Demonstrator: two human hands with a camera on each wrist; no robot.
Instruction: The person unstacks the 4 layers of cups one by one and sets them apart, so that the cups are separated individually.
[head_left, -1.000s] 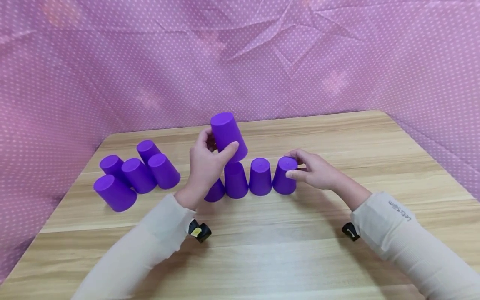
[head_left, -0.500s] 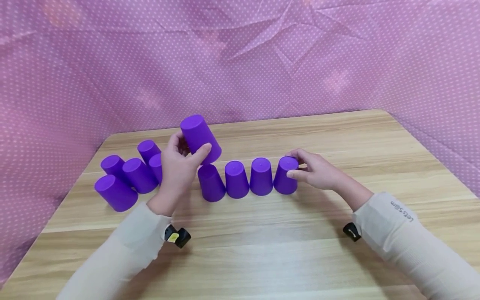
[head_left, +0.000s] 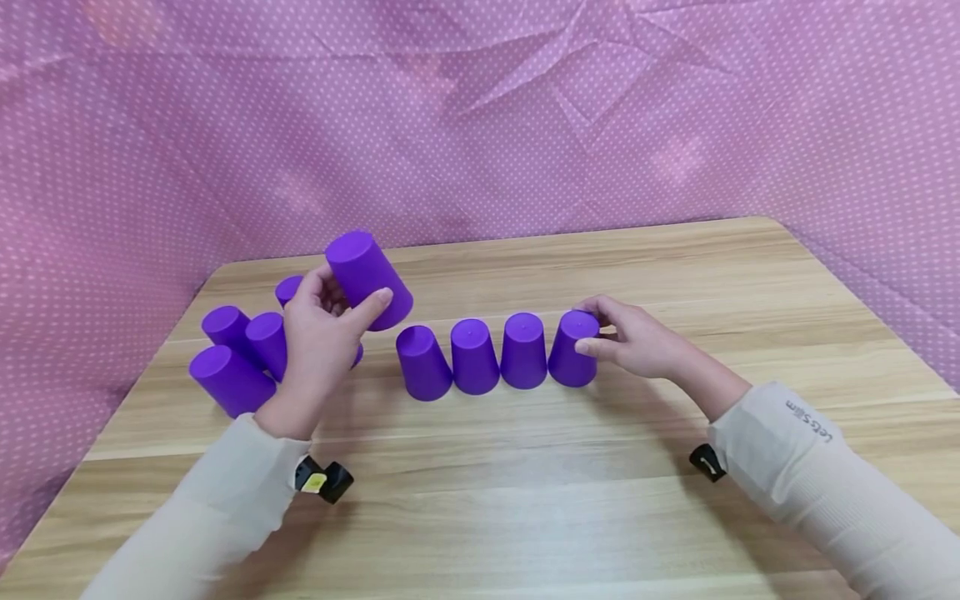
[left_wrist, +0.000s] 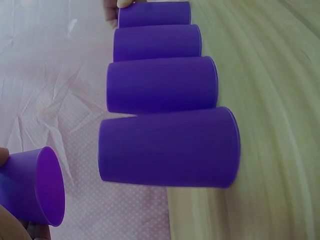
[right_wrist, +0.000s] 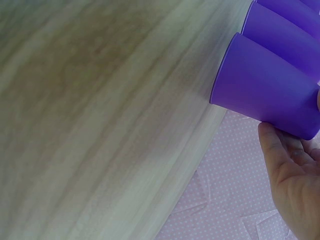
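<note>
In the head view my left hand point(head_left: 317, 346) grips a purple plastic cup point(head_left: 366, 271), mouth down and slightly tilted, above the table left of the row's end. Its thumb lies across the near side. The left wrist view shows the mouth of this held cup point(left_wrist: 22, 182). Several matching cups stand upside down in a side-by-side row, its left end being a cup point(head_left: 426, 367). At the right end, my right hand point(head_left: 633, 340) holds a cup point(head_left: 568, 365) standing on the table, thumb in front and fingers behind.
A loose group of upside-down purple cups point(head_left: 231, 383) stands on the left of the wooden table point(head_left: 525, 500), partly hidden behind my left hand. Pink dotted cloth point(head_left: 480, 125) hangs behind the table and at its sides.
My left hand has carried its cup leftward, from above the row toward the left group, uncovering the row's left-end cup. My right hand has stayed at the right-end cup.
</note>
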